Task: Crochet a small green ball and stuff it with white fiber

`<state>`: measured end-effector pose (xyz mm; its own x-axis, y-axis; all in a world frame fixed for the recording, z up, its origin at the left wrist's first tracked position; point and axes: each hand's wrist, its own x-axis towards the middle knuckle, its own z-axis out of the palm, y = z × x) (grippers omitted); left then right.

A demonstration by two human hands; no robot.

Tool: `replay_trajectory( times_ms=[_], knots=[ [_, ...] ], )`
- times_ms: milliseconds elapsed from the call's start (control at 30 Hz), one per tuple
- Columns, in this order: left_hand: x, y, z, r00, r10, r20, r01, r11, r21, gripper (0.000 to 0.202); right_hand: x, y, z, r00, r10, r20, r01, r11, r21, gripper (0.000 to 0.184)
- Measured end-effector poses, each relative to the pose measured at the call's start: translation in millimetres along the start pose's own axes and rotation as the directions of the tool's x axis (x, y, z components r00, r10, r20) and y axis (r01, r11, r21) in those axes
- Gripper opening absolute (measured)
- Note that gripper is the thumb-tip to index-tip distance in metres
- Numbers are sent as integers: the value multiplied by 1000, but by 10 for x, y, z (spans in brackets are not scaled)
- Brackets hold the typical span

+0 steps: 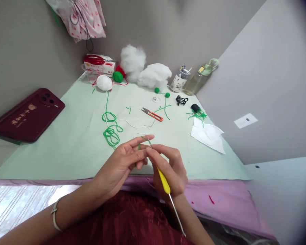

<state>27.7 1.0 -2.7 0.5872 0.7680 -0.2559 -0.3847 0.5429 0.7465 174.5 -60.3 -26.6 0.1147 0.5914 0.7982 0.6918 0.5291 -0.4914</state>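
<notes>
My right hand (170, 166) grips a crochet hook (163, 180) by its yellow handle, its metal tip pointing up and away from me. A second metal shaft runs back from the handle toward my lap. Close against it, my left hand (127, 156) pinches green yarn (139, 146), with the index finger stretched out and a strand passing over it by the hook's tip. What sits between the fingertips is too small to make out. Loose loops of green yarn (111, 132) lie on the table just beyond my left hand.
Orange thread snips (152, 114) lie mid-table among yarn scraps. Behind stand white stuffing (154, 75), a white yarn ball (104, 82), a green yarn ball (117, 77), a pen cup (178, 82) and a bottle (200, 78). A phone (28, 114) leans at left; crumpled paper (207, 134) lies right.
</notes>
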Motion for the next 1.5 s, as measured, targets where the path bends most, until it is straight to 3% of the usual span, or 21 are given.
replay_trajectory(
  times_ms=[33,100,200,267,367,567,667,767,867,933,1000,1167,1400,1500],
  knots=[
    [10,8,-5,999,-41,12,41,998,-37,36,6,9,-12,1000,9,-15,-9,1000,5,32],
    [25,26,-17,998,-68,5,68,994,-89,32,45,28,-29,987,150,-56,-140,979,147,26],
    [32,30,-27,999,-10,-30,9,999,-51,33,110,48,-21,916,400,-9,-357,825,438,22],
    [28,11,-27,998,54,-45,-52,998,45,35,125,52,-2,902,429,52,-393,765,511,19],
    [17,-19,-25,992,120,-43,-112,982,152,36,114,54,11,904,421,70,-398,771,498,17],
    [-20,14,-18,995,98,-25,-92,981,171,36,138,91,-38,874,471,116,-441,670,597,19],
    [-33,30,-14,994,99,-46,-89,978,187,36,151,78,-68,878,458,138,-444,675,589,22],
    [-37,12,-22,989,136,-57,-123,973,196,35,120,36,-94,906,406,123,-412,772,484,23],
    [-40,-25,-42,976,204,-82,-179,953,245,35,66,-6,-107,964,257,73,-266,911,315,23],
    [-45,-43,-54,962,253,-98,-213,927,309,34,38,-19,-110,987,144,74,-158,957,245,25],
    [-51,-50,-60,952,289,-104,-236,905,353,33,26,-19,-114,992,95,82,-112,967,228,27],
    [-44,-39,-58,961,263,-89,-222,920,322,33,32,4,-117,992,113,61,-124,964,236,29],
    [-51,-41,-65,953,293,-81,-246,899,363,31,30,8,-84,1000,2,31,-7,988,154,26],
    [-57,-58,-53,951,302,-61,-261,895,361,31,28,20,-68,997,-13,74,6,996,92,26]
  ],
)
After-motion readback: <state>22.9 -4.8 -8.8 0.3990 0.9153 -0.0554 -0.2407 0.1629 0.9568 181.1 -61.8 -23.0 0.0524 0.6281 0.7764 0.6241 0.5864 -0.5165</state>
